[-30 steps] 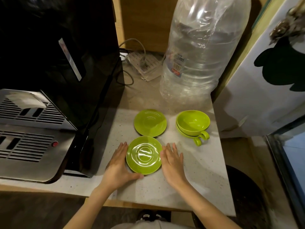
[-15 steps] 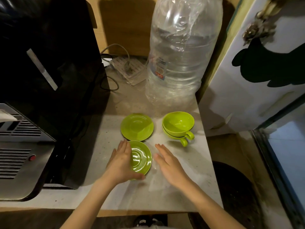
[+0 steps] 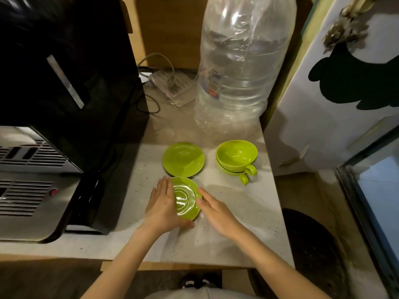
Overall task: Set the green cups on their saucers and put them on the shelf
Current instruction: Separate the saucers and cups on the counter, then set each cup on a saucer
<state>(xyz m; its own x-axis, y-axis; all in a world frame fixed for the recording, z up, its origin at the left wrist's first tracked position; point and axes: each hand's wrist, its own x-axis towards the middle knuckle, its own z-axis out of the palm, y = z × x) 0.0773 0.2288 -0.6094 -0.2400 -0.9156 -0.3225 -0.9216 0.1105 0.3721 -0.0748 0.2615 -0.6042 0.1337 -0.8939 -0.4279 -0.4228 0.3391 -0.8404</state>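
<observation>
Head view shows me at the start of the job: the two glossy lime-green cups with loop handles (image 3: pixel 236 157) sit nested one inside the other on the pale speckled stone table (image 3: pixel 248 212), not on any saucer, and no shelf is in sight. Taking that cup stack as my landmark, one round green saucer (image 3: pixel 183 159) lies flat just to its left, apart from it. A second round green saucer (image 3: pixel 186 198) is nearer to me than the stack and to its left, just in front of the first saucer. So nothing is paired yet, I judge; splitting the cups, seating each one and carrying both sets away are all left.

My left hand (image 3: pixel 164 205) has its fingers straight and together along the near saucer's left edge, thumb tucked under the front rim, and that saucer looks tipped up on my side. My right hand (image 3: pixel 218 212) lies flat and relaxed, fingertips touching the saucer's right rim, gripping nothing. Behind the stack stands a big clear plastic water bottle (image 3: pixel 241 67).
</observation>
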